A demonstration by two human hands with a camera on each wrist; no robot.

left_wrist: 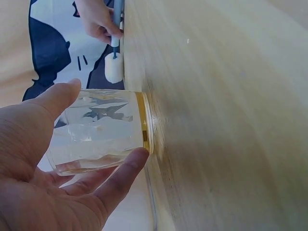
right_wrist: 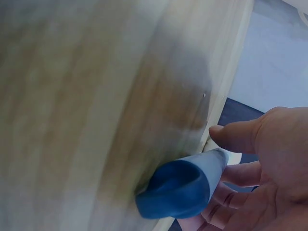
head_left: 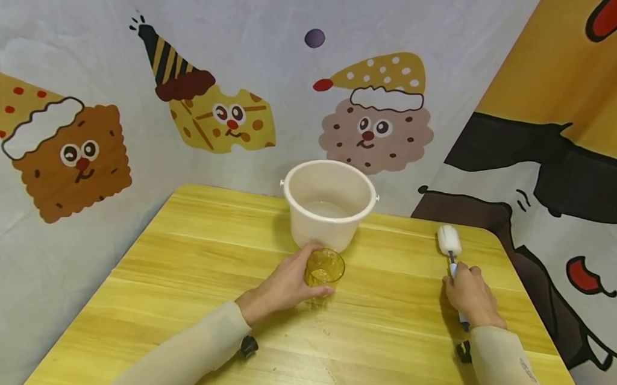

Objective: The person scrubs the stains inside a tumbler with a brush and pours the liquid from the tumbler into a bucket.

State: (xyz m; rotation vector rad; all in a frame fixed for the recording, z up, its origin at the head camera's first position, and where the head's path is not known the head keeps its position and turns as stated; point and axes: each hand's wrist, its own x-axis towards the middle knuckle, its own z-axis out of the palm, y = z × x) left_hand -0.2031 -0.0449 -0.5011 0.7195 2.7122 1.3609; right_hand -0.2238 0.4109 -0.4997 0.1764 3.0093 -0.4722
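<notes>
My left hand (head_left: pixel 286 278) holds a yellowish drinking glass (head_left: pixel 325 267), thumb on one side and fingers on the other. In the left wrist view the glass (left_wrist: pixel 103 130) looks clear and faceted, with its amber base at the tabletop. Over on the right side, my right hand (head_left: pixel 472 295) grips the handle of a sponge bottle brush (head_left: pixel 448 240) with a white head. The right wrist view shows the blue handle end (right_wrist: pixel 175 190) close to the camera, between thumb and fingers. Part of the handle is hidden under the hand.
A cream bucket (head_left: pixel 328 218) stands just beyond the glass at the table's back edge, apparently with some water inside. The wood-grain table (head_left: pixel 218 234) has a few small wet marks near the glass. A cartoon-printed cloth (head_left: pixel 257 19) hangs behind the table.
</notes>
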